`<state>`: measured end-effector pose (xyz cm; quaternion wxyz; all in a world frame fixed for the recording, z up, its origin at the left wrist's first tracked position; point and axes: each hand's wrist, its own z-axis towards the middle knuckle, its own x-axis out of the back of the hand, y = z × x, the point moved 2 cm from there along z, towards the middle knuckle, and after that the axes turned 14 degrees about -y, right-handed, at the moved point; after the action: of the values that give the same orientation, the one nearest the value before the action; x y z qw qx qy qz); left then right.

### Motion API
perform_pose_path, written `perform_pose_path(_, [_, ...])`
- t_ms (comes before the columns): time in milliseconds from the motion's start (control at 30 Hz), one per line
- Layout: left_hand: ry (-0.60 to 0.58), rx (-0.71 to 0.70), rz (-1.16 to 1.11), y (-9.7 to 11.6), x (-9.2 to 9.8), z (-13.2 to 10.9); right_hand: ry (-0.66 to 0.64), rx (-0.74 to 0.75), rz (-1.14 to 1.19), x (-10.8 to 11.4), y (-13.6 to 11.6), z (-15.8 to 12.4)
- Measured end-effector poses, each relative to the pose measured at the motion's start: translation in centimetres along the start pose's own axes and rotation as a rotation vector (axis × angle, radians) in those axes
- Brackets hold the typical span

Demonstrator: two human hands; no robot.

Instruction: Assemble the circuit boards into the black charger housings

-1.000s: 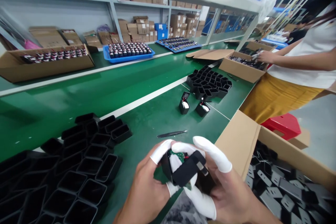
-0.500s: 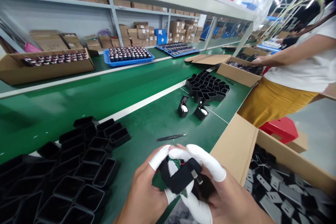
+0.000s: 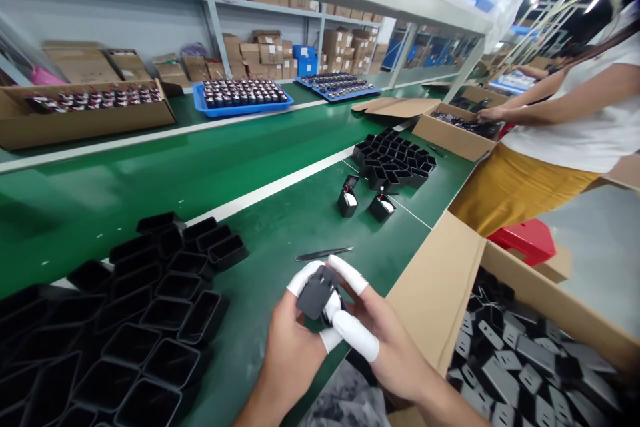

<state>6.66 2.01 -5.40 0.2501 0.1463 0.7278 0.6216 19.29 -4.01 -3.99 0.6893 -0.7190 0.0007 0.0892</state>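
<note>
Both hands are closed round one small black plastic device (image 3: 316, 292), held over the bench in front of me. A flat black face of it is turned up, and a white piece sits at its right side. White finger cots cover the thumbs and some fingertips. My left hand (image 3: 293, 347) grips the left side and underside. My right hand (image 3: 383, 337) holds the right side, its thumb against the white piece. Just beyond the fingers lie black tweezers (image 3: 324, 253). Farther off stand two black housings, one (image 3: 347, 199) beside another (image 3: 383, 207), with white parts inside.
Many empty black cases (image 3: 165, 317) cover the bench at left; another cluster (image 3: 393, 157) stands farther back. At right, an open cardboard box (image 3: 435, 280) holds black and grey parts. Blue trays (image 3: 245, 109) hold assemblies. A co-worker (image 3: 545, 140) reaches into a box.
The device has been turned: its green circuit board, red wire and metal tab no longer show, and a flat black face does. My hands have shifted around it; the view has tilted slightly.
</note>
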Motion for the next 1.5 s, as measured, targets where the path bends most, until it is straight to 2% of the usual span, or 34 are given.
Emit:
perform_pose_path(67, [0.024, -0.075, 0.148, 0.1, -0.1, -0.2, 0.037, -0.053, 0.046, -0.6, 0.1, 0.6])
perform_pose_path(167, [0.03, -0.13, 0.307, 0.5, -0.2, -0.6, 0.072, -0.025, 0.22, -1.3, 0.6, 1.2])
perform_pose_path(233, [0.013, -0.152, 0.353, 0.8, -0.3, -0.7, 0.097, 0.011, 0.302, -1.6, 1.2, 1.3])
perform_pose_path(333, [0.055, -0.203, 0.408, 1.4, -0.2, -0.8, 0.112, 0.041, 0.337, -1.7, 1.8, 1.5])
perform_pose_path(433, [0.092, -0.187, 0.423, 1.3, -0.1, -0.5, 0.095, 0.028, 0.343, -1.5, 1.8, 1.5])
perform_pose_path(533, [0.05, -0.092, 0.285, 0.8, -0.1, -0.2, 0.086, 0.0, 0.409, -1.0, 1.3, 1.1])
perform_pose_path(633, [-0.061, -0.012, 0.119, 0.7, -0.3, -0.2, 0.09, -0.039, 0.464, -0.9, 1.3, 0.7])
perform_pose_path(733, [-0.214, -0.015, -0.014, 0.9, -0.3, -0.1, 0.152, -0.066, 0.443, -0.7, 1.8, 0.8])
perform_pose_path(767, [-0.231, -0.036, -0.05, 1.0, -0.2, -0.1, 0.17, -0.053, 0.432, -0.7, 1.9, 0.9])
perform_pose_path(833, [-0.172, -0.053, -0.11, 1.2, 0.1, 0.1, 0.167, -0.031, 0.415, -0.6, 2.0, 1.0])
perform_pose_path(933, [-0.073, 0.024, -0.247, 1.4, 0.5, 0.2, 0.132, -0.035, 0.429, -0.7, 1.8, 1.2])
perform_pose_path(1100, [-0.095, 0.134, -0.536, 2.3, 0.2, 0.0, 0.143, -0.005, 0.376, -1.1, 1.8, 1.5])
perform_pose_path(1200, [-0.09, 0.135, -0.53, 2.6, 0.2, 0.0, 0.145, 0.032, 0.325, -1.3, 1.8, 1.9])
perform_pose_path(1400, [-0.052, 0.178, -0.599, 2.5, -0.3, 0.1, 0.199, -0.14, 0.506, -0.9, 1.1, 1.8])
perform_pose_path(1500, [-0.038, 0.206, -0.618, 2.6, -1.0, 0.0, 0.212, -0.097, 0.486, -0.6, 1.3, 1.4])
